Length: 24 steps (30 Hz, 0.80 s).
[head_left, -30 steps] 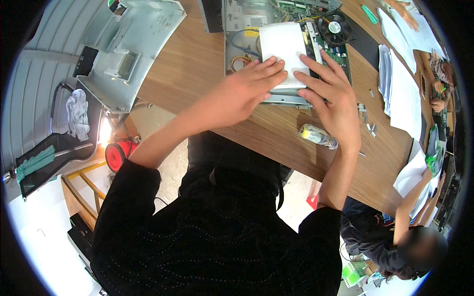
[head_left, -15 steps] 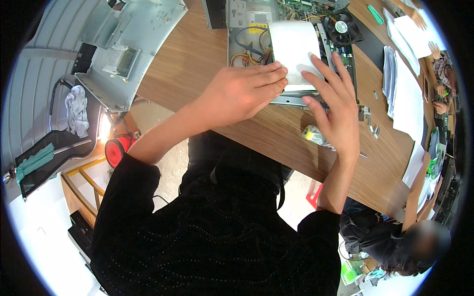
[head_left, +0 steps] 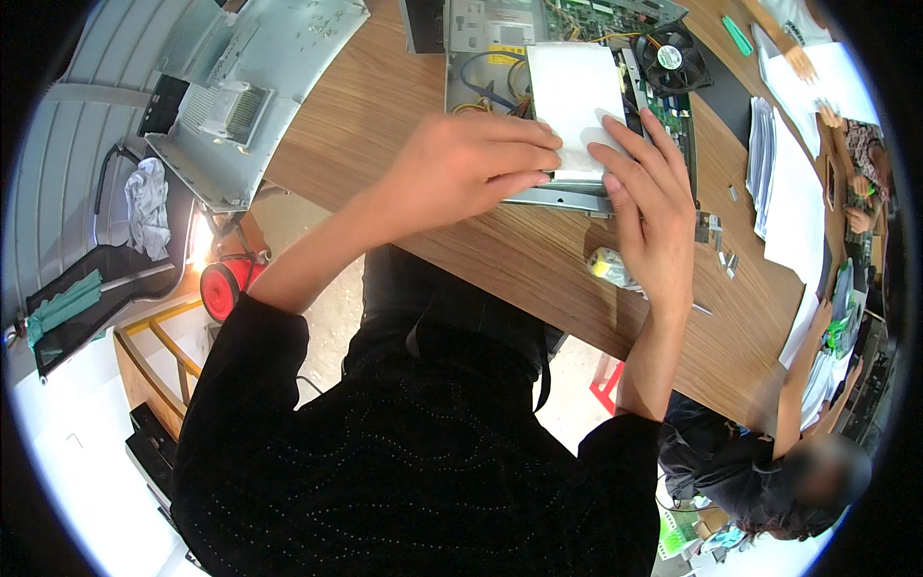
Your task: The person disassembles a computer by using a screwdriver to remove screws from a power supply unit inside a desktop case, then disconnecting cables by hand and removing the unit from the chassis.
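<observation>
A piece of white paper (head_left: 579, 87) lies over the middle of an opened computer case (head_left: 492, 43) at the far edge of my reach. My left hand (head_left: 471, 165) holds the paper's near left edge, fingers on top and thumb lower down. On its near right corner my right hand (head_left: 646, 188) rests its fingers, with the thumb against the edge. What lies beneath the paper is hidden. Around it in the case show coloured cables, a green circuit board (head_left: 615, 17) and a black fan (head_left: 670, 58).
A yellow-ended bundle (head_left: 608, 263) and small metal parts (head_left: 726, 260) lie near my right hand. Stacked papers (head_left: 769, 173) are farther right. A removed metal cover (head_left: 240, 115) is at left. Other people work along the right side; one sits at lower right.
My right thumb has drawn in against the paper's near edge. My left thumb has separated downward from the fingers. The paper has stayed almost in place.
</observation>
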Available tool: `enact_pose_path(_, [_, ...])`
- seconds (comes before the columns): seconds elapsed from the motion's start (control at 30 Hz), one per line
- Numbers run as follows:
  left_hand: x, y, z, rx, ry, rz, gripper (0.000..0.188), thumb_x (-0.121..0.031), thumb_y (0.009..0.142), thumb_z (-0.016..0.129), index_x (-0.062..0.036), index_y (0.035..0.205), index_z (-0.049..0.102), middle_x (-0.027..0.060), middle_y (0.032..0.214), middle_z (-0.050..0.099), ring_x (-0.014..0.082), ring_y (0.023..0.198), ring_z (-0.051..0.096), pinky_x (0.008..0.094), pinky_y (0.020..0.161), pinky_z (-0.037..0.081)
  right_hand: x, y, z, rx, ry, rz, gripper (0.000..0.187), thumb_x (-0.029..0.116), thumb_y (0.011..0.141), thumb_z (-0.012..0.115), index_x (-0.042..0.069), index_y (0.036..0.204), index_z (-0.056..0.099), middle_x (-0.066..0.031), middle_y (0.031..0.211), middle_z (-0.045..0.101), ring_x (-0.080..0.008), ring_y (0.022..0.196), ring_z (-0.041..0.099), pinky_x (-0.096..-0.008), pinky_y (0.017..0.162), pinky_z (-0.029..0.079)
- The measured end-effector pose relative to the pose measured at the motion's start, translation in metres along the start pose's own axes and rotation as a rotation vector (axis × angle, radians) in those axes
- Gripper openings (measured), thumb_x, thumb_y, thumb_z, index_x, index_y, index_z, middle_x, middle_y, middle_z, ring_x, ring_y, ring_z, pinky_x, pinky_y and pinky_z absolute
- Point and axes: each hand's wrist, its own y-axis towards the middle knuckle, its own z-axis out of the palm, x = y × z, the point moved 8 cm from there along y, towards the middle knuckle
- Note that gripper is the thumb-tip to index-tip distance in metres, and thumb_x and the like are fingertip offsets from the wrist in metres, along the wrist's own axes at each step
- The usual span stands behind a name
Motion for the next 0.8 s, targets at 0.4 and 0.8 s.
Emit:
enact_pose_path(0.4, [-0.029,-0.017,-0.007,-0.255,0.101,-0.081,0.031,-0.008,0.074,0.083,-0.0051,0.102,0.069,0.0088,0.098,0.068,0.0276,0.09,0.064,0.0382,0.078,0.051,0.015,0.005,0.001,0.133,-0.093,-0.1,0.027,0.006,0.09,0.061,0.011,0.114,0.072,-0.0076,0.131,0.066,-0.0318,0.13,0.055,-0.0507,0.111,0.038])
enact_pose_path(0.8, [-0.009,-0.024,0.01,-0.248,-0.073,-0.218,0.023,-0.006,0.079,0.08,-0.0037,0.102,0.076,0.007,0.096,0.069,0.0223,0.082,0.067,0.0333,0.072,0.053,0.02,0.011,0.012,0.115,-0.079,-0.115,0.019,0.01,0.083,0.069,0.013,0.101,0.073,-0.0039,0.121,0.069,-0.0293,0.124,0.059,-0.0513,0.11,0.036])
